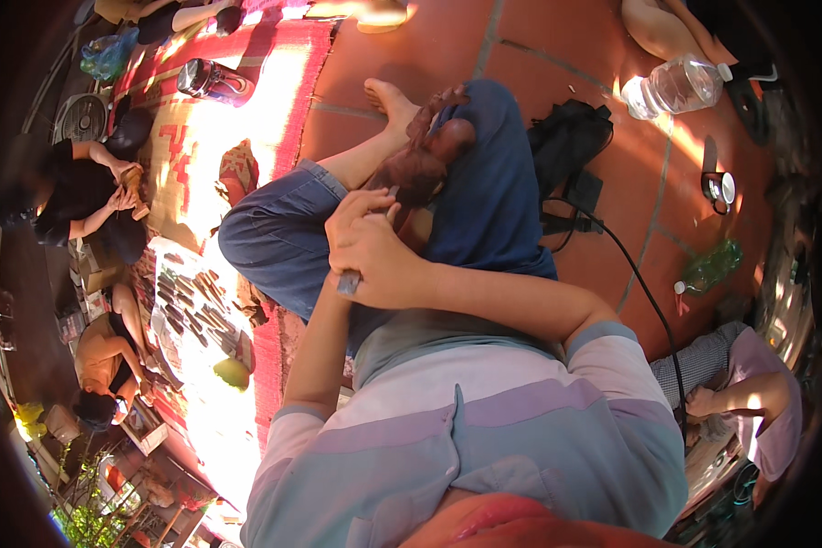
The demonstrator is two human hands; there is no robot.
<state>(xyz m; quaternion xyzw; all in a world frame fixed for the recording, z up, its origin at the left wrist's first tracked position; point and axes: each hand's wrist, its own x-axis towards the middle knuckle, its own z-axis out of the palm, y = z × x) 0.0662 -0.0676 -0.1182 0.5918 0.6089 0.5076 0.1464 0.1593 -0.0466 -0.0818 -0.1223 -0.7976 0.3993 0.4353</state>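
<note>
A dark brown carved wooden piece [417,175] with rounded lumps and finger-like ends rests across my crossed legs. My right hand [384,267] is wrapped round a flat grey metal tool, chisel-like [348,282], whose back end sticks out below the fist. Partly covered by the right hand, my left hand [345,219] has its fingers bent round the front of the tool, against the near end of the carving. A small grey tip shows by those fingers. The middle of the tool is hidden, and its exact kind is unclear.
A black bag [571,132] with a cable lies right of my knee. Further right are a large clear bottle [680,87] and a green bottle [711,267]. Leftward, a red mat [288,68] carries a dark tumbler [215,82] and several tools [196,306]. Other people sit around.
</note>
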